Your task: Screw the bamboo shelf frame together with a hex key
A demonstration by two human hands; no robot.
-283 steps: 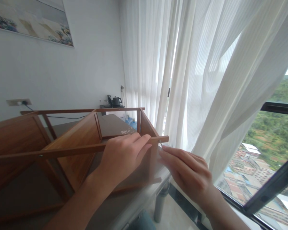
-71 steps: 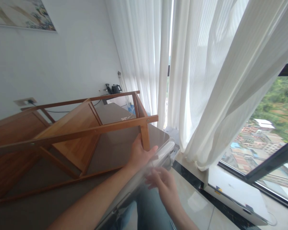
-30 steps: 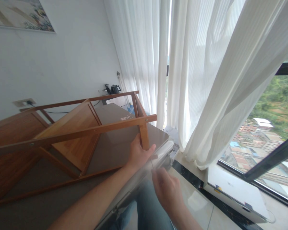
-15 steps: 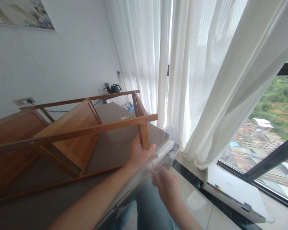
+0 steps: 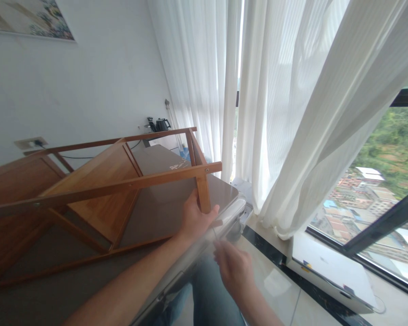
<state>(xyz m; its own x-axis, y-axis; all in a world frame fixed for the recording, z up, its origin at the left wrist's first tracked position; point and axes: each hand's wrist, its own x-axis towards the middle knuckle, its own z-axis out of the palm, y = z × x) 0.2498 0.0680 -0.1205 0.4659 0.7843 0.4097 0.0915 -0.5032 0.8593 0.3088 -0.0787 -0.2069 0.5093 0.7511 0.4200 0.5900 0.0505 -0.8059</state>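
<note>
A brown wooden shelf frame (image 5: 115, 185) lies on its side on a grey table (image 5: 163, 208). My left hand (image 5: 195, 219) is wrapped round the bottom of the frame's near upright post, at the table's right corner. My right hand (image 5: 234, 271) hovers just below the table edge, under that post, with its fingers pinched together around something thin that I cannot make out. Blue jeans show beneath it.
White curtains (image 5: 275, 104) hang close on the right, in front of a dark-framed window (image 5: 377, 226) over a town. A black kettle (image 5: 161, 123) stands on a far stand. A wall socket (image 5: 27, 143) and a picture (image 5: 30, 20) are on the white wall.
My right hand came down from the frame's top corner to below the table edge and keeps shifting slightly there. My left hand slid from the top rail to the post's foot.
</note>
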